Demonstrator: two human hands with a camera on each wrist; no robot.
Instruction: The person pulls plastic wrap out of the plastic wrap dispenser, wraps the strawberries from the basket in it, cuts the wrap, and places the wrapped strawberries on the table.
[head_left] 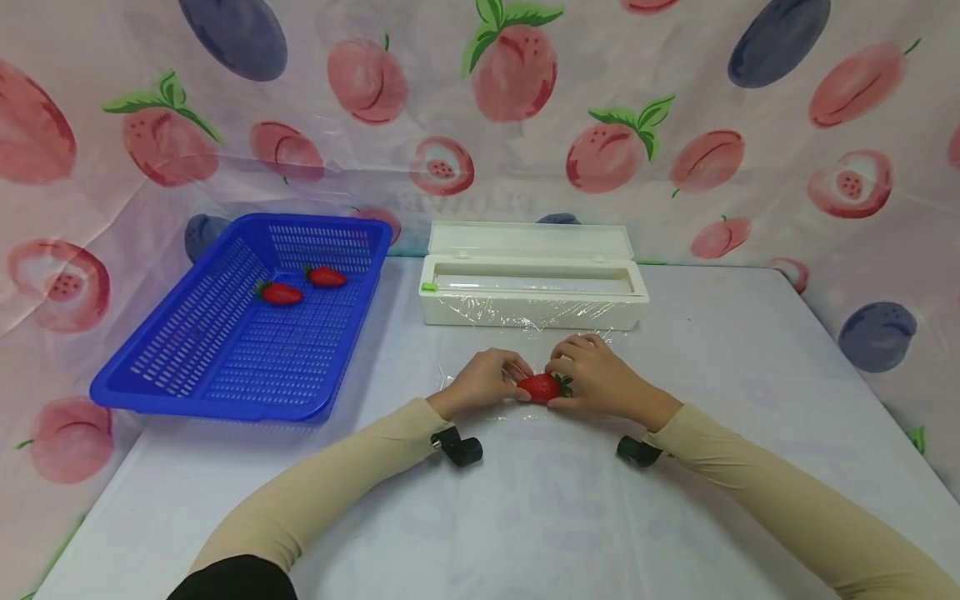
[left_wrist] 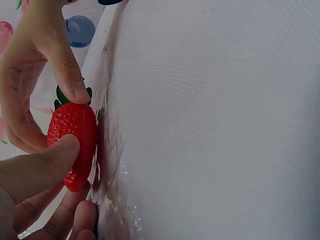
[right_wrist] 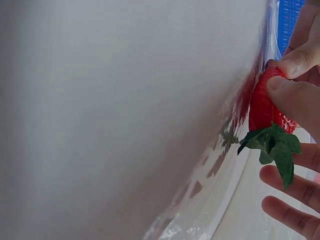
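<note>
A red strawberry [head_left: 538, 387] with green leaves lies on its side on a clear sheet of cling film [right_wrist: 220, 165] over the table. My left hand [head_left: 483, 383] pinches its pointed end, the thumb on the near side. From the other side my right hand [head_left: 596, 379] holds it near the leafy end. In the left wrist view both thumbs press on the strawberry [left_wrist: 75, 130], while the film wrinkles beside it. Just behind the hands stands a white cling film dispenser [head_left: 532, 314], its lid raised and a roll inside; film hangs over its front.
At the left a blue plastic basket [head_left: 217, 408] holds two more strawberries, one nearer [head_left: 280, 293] and one farther back [head_left: 327, 277]. A white cover [head_left: 750, 375] lies over the table. Behind it hangs a fruit-patterned cloth [head_left: 510, 167].
</note>
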